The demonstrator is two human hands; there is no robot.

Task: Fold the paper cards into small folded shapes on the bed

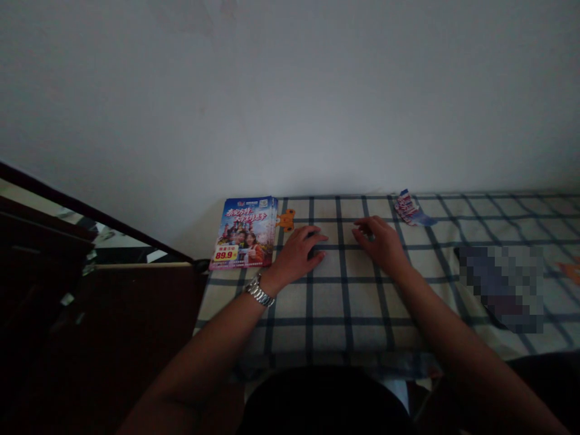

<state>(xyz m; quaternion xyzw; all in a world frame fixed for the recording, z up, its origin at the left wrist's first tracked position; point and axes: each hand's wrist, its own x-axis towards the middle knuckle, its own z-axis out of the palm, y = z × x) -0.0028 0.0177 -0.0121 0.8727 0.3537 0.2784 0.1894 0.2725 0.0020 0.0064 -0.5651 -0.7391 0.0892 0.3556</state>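
My left hand (299, 252), with a metal-band watch (260, 291) on its wrist, rests over the checked tablecloth (326, 296) with its fingers apart and nothing in them. Just left of it lies a stack of printed flyers (244, 232), blue and pink, with "89.9" on the top one. An orange flat cutout (286, 220) sits between the stack and my left hand, partly covered. My right hand (375, 240) hovers at or just above the cloth, fingers loosely bent and apart, holding nothing. Beyond it, near the wall, is a fanned bunch of printed paper pieces (410, 211).
A dark flat object (493, 290), blurred out by pixels, lies at the right on the cloth. Another orange item (571, 270) shows at the right edge. The table meets a pale wall (317, 109) at the back. Dark furniture (40, 254) stands to the left.
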